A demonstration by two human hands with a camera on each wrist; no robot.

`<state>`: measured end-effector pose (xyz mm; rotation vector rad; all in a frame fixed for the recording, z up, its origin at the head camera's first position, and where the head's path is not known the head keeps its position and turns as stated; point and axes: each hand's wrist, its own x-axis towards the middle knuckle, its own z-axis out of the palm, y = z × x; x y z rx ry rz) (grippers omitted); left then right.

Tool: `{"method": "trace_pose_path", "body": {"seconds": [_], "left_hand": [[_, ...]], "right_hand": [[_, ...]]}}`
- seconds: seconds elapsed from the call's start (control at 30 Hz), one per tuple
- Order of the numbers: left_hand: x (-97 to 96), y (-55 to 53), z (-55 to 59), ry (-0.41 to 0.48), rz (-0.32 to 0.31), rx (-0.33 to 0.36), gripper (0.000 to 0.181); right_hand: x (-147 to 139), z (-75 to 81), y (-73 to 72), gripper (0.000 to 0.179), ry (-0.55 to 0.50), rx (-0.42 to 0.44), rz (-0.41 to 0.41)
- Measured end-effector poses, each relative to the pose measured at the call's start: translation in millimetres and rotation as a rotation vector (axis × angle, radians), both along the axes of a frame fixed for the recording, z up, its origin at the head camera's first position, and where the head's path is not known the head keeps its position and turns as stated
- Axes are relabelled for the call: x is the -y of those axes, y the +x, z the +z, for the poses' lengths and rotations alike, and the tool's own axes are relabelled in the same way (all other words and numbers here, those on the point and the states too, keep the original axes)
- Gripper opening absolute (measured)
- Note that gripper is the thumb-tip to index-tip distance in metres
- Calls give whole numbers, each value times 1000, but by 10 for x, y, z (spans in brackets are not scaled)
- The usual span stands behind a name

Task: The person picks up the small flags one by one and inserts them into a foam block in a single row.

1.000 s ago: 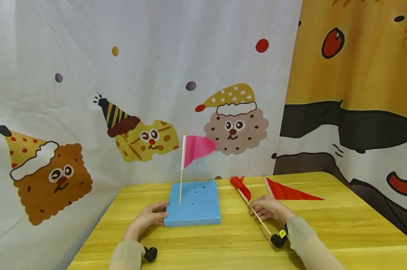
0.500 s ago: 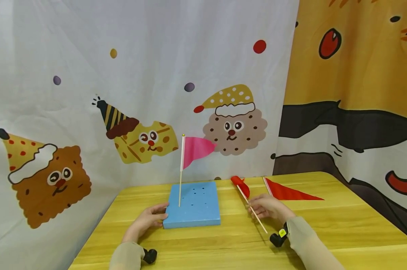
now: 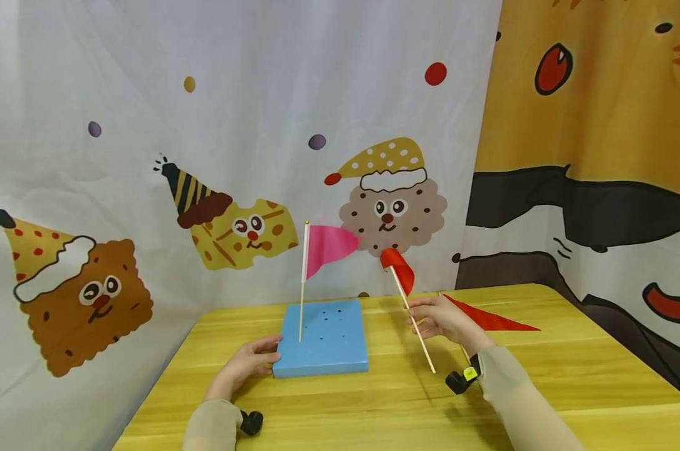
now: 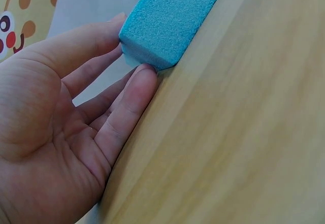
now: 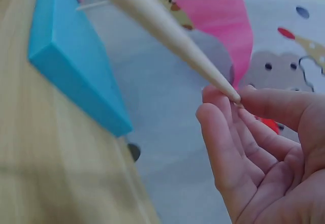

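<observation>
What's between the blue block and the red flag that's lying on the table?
In the head view, first a bare strip of table, then the right hand, which holds another red flag by its stick.

Through the head camera I see a strip of table (image 3: 386, 357) to pass along, between the blue block (image 3: 323, 362) and the right hand (image 3: 448, 319) with its tilted red flag (image 3: 400, 274). The left hand (image 3: 246, 364) bars the block's left edge. A pink flag (image 3: 328, 247) stands upright on the block; a fabric wall (image 3: 261, 94) limits the far side.
</observation>
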<state>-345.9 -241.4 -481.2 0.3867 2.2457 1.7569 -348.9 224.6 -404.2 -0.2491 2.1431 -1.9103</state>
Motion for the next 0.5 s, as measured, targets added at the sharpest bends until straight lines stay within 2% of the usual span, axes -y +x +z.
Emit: {"method": "trace_pose_path", "body": {"seconds": [0.1, 0.2, 0.37, 0.5], "left_hand": [[8, -12, 9, 2, 2, 2, 60], [17, -24, 6, 2, 8, -3, 60], [17, 3, 12, -1, 10, -13, 60], [2, 22, 4, -4, 13, -6, 60]], "right_hand": [[93, 113, 0, 37, 6, -38, -12], [212, 160, -9, 37, 6, -75, -16], [431, 90, -58, 35, -25, -124, -6], [596, -2, -91, 33, -70, -142, -29]]}}
